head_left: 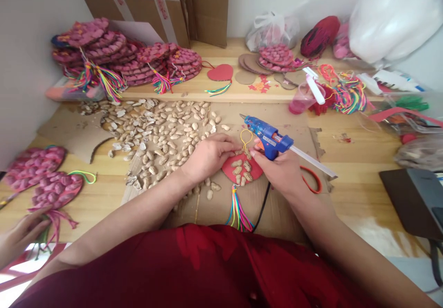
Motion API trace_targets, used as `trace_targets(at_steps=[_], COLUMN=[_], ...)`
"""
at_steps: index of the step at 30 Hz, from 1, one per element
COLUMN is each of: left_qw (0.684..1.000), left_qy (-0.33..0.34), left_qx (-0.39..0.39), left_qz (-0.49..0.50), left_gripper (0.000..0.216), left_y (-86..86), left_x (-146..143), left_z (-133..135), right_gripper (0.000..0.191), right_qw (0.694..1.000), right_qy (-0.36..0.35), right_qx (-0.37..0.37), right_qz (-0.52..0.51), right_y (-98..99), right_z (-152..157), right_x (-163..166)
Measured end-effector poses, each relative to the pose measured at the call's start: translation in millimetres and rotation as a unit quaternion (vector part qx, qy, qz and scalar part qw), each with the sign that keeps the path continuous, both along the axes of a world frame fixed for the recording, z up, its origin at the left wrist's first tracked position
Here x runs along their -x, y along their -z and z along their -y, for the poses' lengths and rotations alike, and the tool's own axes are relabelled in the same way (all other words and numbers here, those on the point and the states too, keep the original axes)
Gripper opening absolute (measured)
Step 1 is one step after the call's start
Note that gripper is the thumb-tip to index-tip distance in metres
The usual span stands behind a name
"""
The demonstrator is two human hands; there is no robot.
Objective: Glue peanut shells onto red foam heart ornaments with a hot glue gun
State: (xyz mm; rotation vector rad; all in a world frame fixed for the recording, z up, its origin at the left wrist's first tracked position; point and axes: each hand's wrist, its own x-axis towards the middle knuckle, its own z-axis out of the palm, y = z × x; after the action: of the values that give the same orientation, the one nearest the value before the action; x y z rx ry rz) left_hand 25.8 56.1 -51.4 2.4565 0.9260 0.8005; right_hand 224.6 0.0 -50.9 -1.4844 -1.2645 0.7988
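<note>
- The red disc (256, 173) lay between the two hands, peanuts (237, 163) on its face, a yellow loop (241, 135) at its far end, a tassel (238, 209) at its near end.
- The left hand (207, 156) touched its far left edge with bent fingers; whether they gripped, I could not tell.
- The right hand (283, 172) was closed around a blue glue gun (263, 132).
- Loose peanuts (172, 148) spread left of and beyond the left hand, over cardboard (214, 213) on the tabletop (362, 192).
- Well left, a co-worker's hand (26, 235) touched pink strands (59, 220).
</note>
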Motion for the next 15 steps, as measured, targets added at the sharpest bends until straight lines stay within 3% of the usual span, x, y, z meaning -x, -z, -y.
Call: trace_targets(at_steps=[7, 15], left_qw=[1.0, 0.998], left_qy=[0.006, -0.007], left_qx=[0.002, 0.033], left_qz=[0.021, 0.044], left_gripper=[0.019, 0.014], left_y=[3.5, 7.4], left_x=[-1.8, -3.9], left_z=[-2.1, -5.9], right_gripper=[0.021, 0.023], right_qw=[0.998, 0.998], right_qy=[-0.013, -0.024], right_qx=[0.038, 0.022], right_qz=[0.047, 0.058], right_y=[14.6, 15.9], right_z=[-7.8, -15.5], right_x=[-1.3, -1.0])
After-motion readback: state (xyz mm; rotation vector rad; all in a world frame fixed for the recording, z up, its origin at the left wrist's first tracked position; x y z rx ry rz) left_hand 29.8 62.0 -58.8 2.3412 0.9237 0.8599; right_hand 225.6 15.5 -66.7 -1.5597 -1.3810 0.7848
